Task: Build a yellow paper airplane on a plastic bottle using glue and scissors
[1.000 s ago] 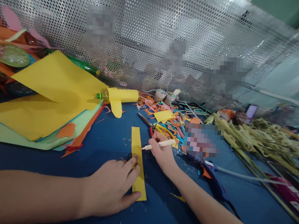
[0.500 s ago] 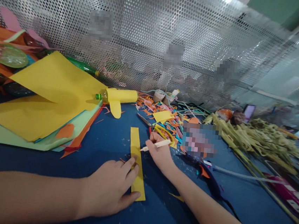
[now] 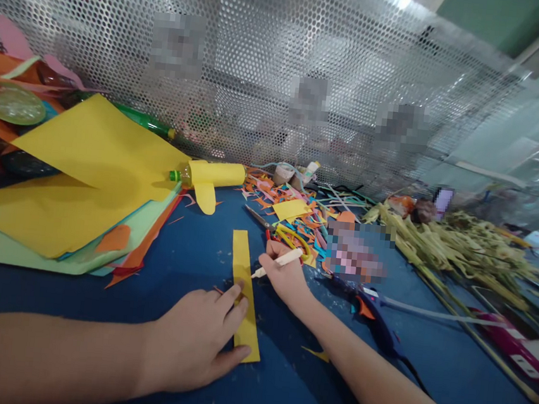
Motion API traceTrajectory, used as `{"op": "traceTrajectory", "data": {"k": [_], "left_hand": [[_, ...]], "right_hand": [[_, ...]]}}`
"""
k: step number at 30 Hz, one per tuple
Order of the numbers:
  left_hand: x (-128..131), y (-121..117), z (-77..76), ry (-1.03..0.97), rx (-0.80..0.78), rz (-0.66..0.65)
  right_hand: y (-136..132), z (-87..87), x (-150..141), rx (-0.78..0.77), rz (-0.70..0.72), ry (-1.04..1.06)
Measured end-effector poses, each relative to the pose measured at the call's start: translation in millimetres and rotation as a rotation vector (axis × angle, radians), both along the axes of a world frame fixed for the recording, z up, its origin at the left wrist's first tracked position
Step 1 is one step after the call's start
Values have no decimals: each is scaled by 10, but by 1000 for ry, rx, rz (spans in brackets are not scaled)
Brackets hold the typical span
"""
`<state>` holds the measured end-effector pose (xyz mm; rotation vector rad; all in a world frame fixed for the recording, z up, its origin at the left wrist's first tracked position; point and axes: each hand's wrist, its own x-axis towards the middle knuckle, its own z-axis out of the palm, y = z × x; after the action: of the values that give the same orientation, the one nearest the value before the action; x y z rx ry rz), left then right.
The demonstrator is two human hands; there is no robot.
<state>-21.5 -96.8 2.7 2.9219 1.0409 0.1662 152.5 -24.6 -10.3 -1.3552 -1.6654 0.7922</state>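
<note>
A narrow strip of yellow paper lies flat on the blue table. My left hand rests on its lower half, fingers spread, thumb by the bottom end and fingertips across the middle. Between the fingers and thumb of my right hand is a slim white pen, tilted, its tip at the strip's right edge just above my left fingertips. Beyond my right hand lie scissors with yellow and red handles, their blades pointing up and left.
Large yellow sheets on coloured paper cover the left. Behind the strip lies a bottle wrapped in yellow paper. Paper scraps heap near the perforated metal screen. At right are a blue glue gun and dried husks.
The pen tip has moved slightly down along the strip's right edge, and the pen now slants more steeply. My left hand stays on the strip. The whole view has shifted a little.
</note>
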Motion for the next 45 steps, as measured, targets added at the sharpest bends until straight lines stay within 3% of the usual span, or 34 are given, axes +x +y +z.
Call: {"op": "traceTrajectory", "data": {"k": [8,15,21,24,28,32,36,41,45], "left_hand": [[1,-2,-19,15,11,-11],[-31,44,10,12,4,-19],[-53,157,87,-49,-62,4],[-75,248,105,-166,-95,36],[-146,465,88,-471,-146,161],[-205,696,-25,-647,-333,222],[-197,764,-121,-713,-353,196],[-167,711,-81,-711,-374,170],[-167,706,-75,-717,-391,169]], "right_hand": [[-3,-2,-5,17,-11,2],[-33,74,22,60,-44,285],[20,155,124,208,-186,146],[52,148,178,245,-202,147],[74,123,189,216,-207,198],[47,151,152,146,-88,327],[-19,194,96,36,64,352],[-62,160,34,-35,190,274],[-59,133,11,-67,207,258]]}}
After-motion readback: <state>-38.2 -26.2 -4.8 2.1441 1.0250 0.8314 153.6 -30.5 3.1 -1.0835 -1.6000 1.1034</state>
